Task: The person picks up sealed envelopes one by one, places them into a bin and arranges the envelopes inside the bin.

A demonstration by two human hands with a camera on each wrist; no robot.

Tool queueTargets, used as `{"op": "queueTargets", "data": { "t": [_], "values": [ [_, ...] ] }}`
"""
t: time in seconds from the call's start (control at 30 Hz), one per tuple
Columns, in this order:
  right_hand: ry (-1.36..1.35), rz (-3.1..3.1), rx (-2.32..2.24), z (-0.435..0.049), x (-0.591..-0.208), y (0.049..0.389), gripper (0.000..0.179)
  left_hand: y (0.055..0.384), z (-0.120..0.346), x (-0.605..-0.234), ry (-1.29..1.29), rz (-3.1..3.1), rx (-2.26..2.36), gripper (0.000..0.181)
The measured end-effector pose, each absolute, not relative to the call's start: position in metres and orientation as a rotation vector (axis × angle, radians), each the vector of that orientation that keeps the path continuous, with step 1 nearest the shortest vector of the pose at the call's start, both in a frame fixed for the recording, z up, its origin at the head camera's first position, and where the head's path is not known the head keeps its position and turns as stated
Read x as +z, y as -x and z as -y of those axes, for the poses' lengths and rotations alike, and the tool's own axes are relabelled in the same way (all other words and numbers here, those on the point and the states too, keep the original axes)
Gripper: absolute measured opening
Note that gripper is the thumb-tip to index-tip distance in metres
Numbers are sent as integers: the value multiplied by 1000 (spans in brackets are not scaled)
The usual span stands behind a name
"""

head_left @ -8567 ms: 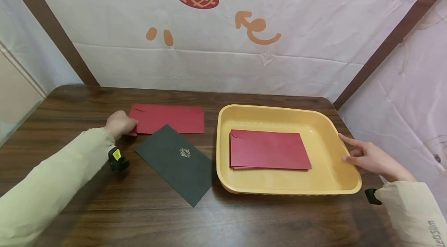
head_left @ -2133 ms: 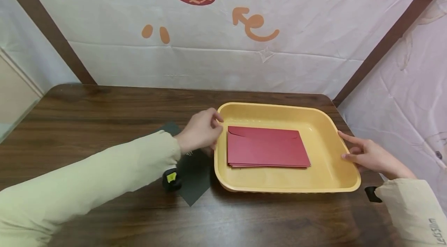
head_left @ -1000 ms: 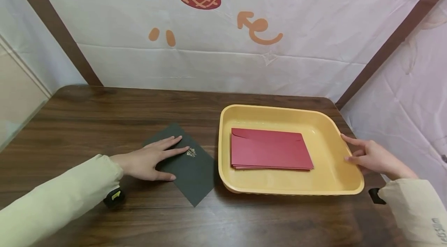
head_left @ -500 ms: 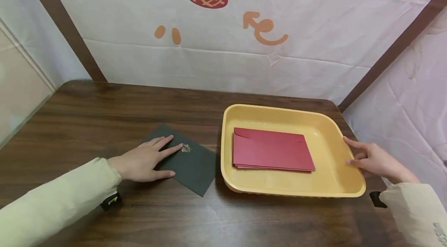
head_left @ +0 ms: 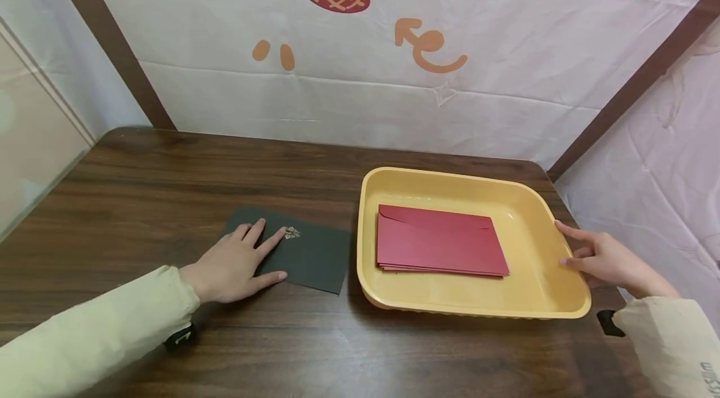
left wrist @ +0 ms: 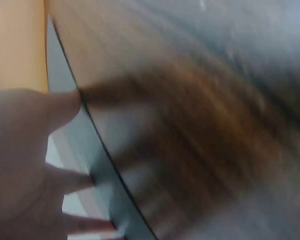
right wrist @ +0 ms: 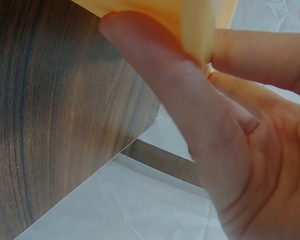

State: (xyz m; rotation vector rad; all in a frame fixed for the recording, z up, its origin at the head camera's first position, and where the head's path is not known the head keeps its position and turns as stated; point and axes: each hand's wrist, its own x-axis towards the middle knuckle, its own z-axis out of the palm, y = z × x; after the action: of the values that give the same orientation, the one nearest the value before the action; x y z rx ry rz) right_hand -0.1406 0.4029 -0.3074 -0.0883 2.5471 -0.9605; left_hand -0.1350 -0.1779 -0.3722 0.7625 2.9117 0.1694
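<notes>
A dark green envelope (head_left: 315, 260) with a gold crest lies on the table, its long side roughly level with the table's back edge. My left hand (head_left: 227, 267) rests on its left part with spread, nearly straight fingers; in the left wrist view the fingertips touch the envelope (left wrist: 107, 172). To the right stands a yellow plastic tray (head_left: 478, 309), holding a stack of red envelopes (head_left: 441, 240). At the tray's right side my right hand (head_left: 610, 260) pinches the rim, thumb on the inside. The right wrist view shows the tray wall (right wrist: 197, 30) between thumb and fingers.
The brown wooden table (head_left: 292, 354) carries all of this. Behind it hangs a white printed cloth (head_left: 225, 17), with brown posts at both back corners. Another cloth (head_left: 669, 154) hangs along the right side.
A red envelope from the left of the table is gone from there, and the tray stack looks thicker. My left hand then settled on the green envelope, which turned counterclockwise. My right hand stayed.
</notes>
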Motion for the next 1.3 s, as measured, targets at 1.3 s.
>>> {"op": "queueTargets", "data": {
  "t": [1.3],
  "values": [
    [73, -2565, -949, -406, -310, 142, 79, 163, 200, -356, 134, -2851, 573, 98]
  ]
}}
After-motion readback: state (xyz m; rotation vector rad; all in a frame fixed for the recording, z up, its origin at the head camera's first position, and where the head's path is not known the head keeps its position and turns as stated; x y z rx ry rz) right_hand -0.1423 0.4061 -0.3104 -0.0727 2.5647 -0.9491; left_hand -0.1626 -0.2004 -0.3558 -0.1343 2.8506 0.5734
